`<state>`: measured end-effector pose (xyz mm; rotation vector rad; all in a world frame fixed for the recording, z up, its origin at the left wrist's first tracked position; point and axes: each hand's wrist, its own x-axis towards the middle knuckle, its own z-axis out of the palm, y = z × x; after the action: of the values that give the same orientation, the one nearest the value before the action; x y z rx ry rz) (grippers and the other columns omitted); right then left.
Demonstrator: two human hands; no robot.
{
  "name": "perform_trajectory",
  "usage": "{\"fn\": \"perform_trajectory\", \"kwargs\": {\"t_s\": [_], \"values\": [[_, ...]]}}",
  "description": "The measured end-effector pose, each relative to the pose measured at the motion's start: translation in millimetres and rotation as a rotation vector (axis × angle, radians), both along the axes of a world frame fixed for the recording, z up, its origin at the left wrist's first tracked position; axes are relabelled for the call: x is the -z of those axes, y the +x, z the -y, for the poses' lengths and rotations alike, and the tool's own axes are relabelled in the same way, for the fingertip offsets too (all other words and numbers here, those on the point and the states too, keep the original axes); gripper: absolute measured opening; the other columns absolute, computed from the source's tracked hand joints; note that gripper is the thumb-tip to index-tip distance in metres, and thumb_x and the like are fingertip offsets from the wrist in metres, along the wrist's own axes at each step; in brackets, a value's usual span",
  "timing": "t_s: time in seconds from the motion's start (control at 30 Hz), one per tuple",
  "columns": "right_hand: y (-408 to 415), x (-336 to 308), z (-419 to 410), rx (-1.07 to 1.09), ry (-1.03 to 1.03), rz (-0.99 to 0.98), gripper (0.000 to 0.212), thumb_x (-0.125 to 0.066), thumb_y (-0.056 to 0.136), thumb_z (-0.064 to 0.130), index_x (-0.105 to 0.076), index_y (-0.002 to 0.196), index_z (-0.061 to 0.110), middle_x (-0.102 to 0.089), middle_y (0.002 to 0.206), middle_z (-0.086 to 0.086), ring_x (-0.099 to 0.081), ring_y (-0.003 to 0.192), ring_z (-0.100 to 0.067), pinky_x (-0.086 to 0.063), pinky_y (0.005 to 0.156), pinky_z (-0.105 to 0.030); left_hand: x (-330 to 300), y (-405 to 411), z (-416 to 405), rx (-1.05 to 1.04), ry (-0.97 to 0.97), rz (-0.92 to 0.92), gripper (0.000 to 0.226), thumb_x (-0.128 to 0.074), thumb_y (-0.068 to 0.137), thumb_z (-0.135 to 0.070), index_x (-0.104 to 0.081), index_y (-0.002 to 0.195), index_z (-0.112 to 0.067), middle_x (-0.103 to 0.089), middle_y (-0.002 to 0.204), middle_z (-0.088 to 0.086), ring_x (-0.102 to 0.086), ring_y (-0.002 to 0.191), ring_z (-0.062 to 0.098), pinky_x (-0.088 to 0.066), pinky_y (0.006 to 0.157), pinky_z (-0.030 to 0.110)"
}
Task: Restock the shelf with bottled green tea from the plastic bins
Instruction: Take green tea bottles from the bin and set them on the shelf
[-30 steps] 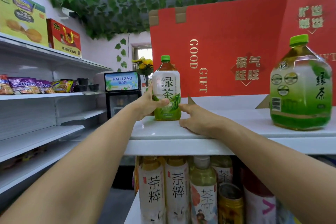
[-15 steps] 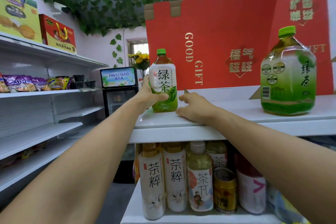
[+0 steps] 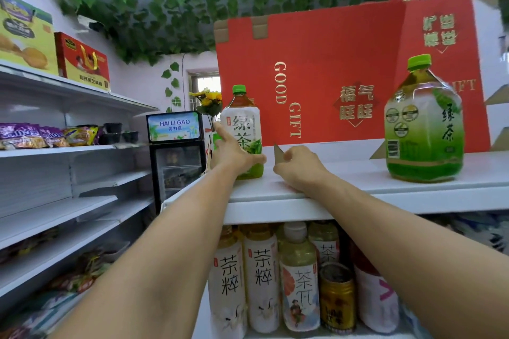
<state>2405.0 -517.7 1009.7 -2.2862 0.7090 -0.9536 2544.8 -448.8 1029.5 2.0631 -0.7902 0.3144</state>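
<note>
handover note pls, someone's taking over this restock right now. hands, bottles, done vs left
Left hand: holds the small green tea bottle, standing upright at the left end of the top shelf.
Right hand: rests on the shelf beside that bottle, holding nothing.
Large green tea bottle: already standing at the right end, in front of the red gift box.
Done: two bottles up.
Left: release the small bottle, likely fill the gap between them. Bins not in view.

1. I am looking at a small shop: white retail shelving (image 3: 68, 151) runs along the left wall, holding snack packets (image 3: 41, 136) and boxed goods (image 3: 82, 62).
2. Bottled teas (image 3: 259, 281) stand in rows under the top shelf (image 3: 344, 198).
3. A drinks cooler (image 3: 176, 157) with a lit sign stands behind.
4. A red gift carton (image 3: 330, 77) serves as display.
</note>
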Motion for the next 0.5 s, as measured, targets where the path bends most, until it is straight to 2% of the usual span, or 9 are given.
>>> {"fn": "perform_trajectory", "kwargs": {"t_s": [0.13, 0.23, 0.33, 0.43, 0.5], "values": [[1, -1, 0, -0.004, -0.001, 0.019, 0.025, -0.058, 0.09, 0.018, -0.06, 0.112, 0.004, -0.063, 0.1, -0.012, -0.06, 0.091, -0.026, -0.048, 0.078, -0.037, 1, 2, -8, 0.018, -0.024, 0.0, 0.145, -0.088, 0.068, -0.047, 0.028, 0.151, -0.019, -0.046, 0.138, 0.01, -0.047, 0.128, 0.034, -0.044, 0.106, 0.051], [3, -1, 1, -0.002, 0.001, 0.035, 0.027, -0.058, 0.089, 0.018, -0.062, 0.11, 0.001, -0.066, 0.108, -0.019, -0.063, 0.096, -0.032, -0.051, 0.083, -0.041, 1, 2, -11, 0.029, -0.027, -0.008, 0.145, -0.087, 0.069, -0.047, 0.028, 0.152, -0.018, -0.043, 0.143, 0.01, -0.043, 0.133, 0.035, -0.04, 0.108, 0.05], [3, -3, -3, -0.02, -0.04, 0.148, 0.032, -0.058, 0.091, 0.018, -0.061, 0.12, 0.004, -0.064, 0.12, -0.015, -0.06, 0.108, -0.029, -0.048, 0.086, -0.037, 3, 2, -13, 0.034, -0.043, -0.035, 0.147, -0.088, 0.067, -0.048, 0.028, 0.152, -0.019, -0.038, 0.149, 0.013, -0.04, 0.136, 0.036, -0.037, 0.112, 0.052], [-15, -4, -11, -0.056, -0.169, 0.344, 0.041, -0.058, 0.093, 0.016, -0.053, 0.134, 0.012, -0.055, 0.132, -0.007, -0.052, 0.121, -0.021, -0.043, 0.103, -0.036, 3, -8, -16, 0.054, -0.082, -0.139, 0.15, -0.088, 0.066, -0.051, 0.031, 0.152, -0.021, -0.017, 0.161, 0.02, -0.022, 0.147, 0.04, -0.024, 0.119, 0.059], [-44, 0, -10, -0.059, -0.353, 0.368, 0.045, -0.062, 0.091, 0.017, -0.052, 0.135, 0.017, -0.049, 0.135, -0.004, -0.046, 0.125, -0.02, -0.041, 0.105, -0.038, 1, -19, -23, 0.044, -0.116, -0.133, 0.142, -0.082, 0.072, -0.055, 0.029, 0.153, -0.019, 0.001, 0.165, 0.02, -0.004, 0.152, 0.04, -0.012, 0.122, 0.06]]}}
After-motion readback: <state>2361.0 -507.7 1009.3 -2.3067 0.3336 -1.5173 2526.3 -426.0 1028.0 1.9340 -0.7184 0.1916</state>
